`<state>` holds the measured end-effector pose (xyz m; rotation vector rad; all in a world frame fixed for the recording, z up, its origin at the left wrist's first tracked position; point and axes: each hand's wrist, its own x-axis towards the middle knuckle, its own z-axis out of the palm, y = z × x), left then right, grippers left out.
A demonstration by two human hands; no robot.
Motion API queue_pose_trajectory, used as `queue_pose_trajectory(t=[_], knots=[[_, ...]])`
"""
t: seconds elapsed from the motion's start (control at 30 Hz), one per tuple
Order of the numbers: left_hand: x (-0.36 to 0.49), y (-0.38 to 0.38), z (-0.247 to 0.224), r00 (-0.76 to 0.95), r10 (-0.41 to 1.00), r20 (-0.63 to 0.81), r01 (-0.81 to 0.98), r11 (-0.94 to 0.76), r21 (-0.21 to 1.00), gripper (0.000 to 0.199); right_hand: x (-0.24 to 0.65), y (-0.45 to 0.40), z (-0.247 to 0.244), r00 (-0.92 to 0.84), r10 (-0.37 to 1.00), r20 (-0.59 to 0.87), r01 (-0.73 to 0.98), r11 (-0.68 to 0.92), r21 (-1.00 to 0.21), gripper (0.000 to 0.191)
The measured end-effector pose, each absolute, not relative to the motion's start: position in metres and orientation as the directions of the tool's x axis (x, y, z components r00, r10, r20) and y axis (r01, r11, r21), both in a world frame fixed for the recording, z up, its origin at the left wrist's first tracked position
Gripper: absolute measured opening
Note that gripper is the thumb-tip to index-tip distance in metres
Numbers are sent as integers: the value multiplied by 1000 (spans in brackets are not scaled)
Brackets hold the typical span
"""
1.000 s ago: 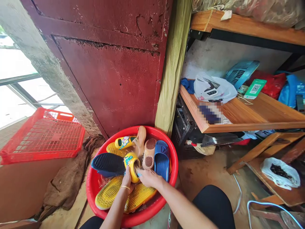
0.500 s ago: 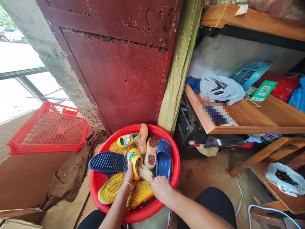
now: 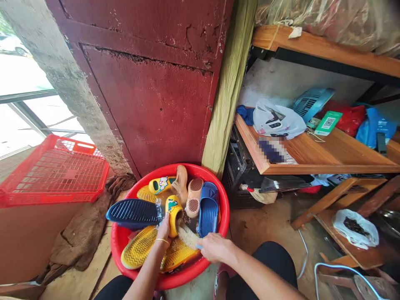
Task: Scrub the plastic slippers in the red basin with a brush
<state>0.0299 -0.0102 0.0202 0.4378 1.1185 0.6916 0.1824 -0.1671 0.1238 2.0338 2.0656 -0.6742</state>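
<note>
A small yellow slipper [image 3: 173, 208] with a green cartoon figure stands tilted in a red basin [image 3: 170, 283] of water. My left hand [image 3: 164, 228] is closed around its near side. In my right hand [image 3: 215, 246] is a scrub brush [image 3: 188, 237] with pale bristles and a bit of light blue handle showing; its bristles lie at the slipper's opening. Around them in the basin are a dark blue slipper [image 3: 133, 211], a blue slide [image 3: 208, 210], a tan slipper sole-up [image 3: 194, 198], yellow soles [image 3: 139, 248] and another yellow slipper [image 3: 161, 184].
A red plastic crate [image 3: 62, 168] stands at the left, beside a brown cloth [image 3: 75, 233]. The dark red door [image 3: 150, 104] rises behind the basin. At the right are wooden shelves [image 3: 318, 168] holding bags and a blue fan [image 3: 312, 103], and a low stool [image 3: 340, 246].
The view has shifted slightly to the right. The brush has moved a little lower at the slipper's opening. Both hands keep their holds.
</note>
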Motion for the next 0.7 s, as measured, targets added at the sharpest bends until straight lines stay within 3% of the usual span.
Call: queue_pose_trajectory(t=[0.13,0.27,0.37,0.53,0.7], knots=[[28,-17,30,297,733,-613,-307,681,665,55,205,-197,148,-50,921,-387,966,-54,-254,38],[27,-25,43,299,790,-535,-351,612,708,47,219,-216,159,27,974,-225,853,-140,-502,43],[24,-32,56,352,818,-456,-365,568,738,55,216,-225,142,166,979,-118,702,-201,-683,46],[17,-40,90,426,838,-341,-291,484,825,80,199,-224,93,431,901,-45,441,-254,-861,51],[17,-37,121,296,946,-134,-127,178,976,76,200,-219,72,445,894,-49,295,-198,-935,57]])
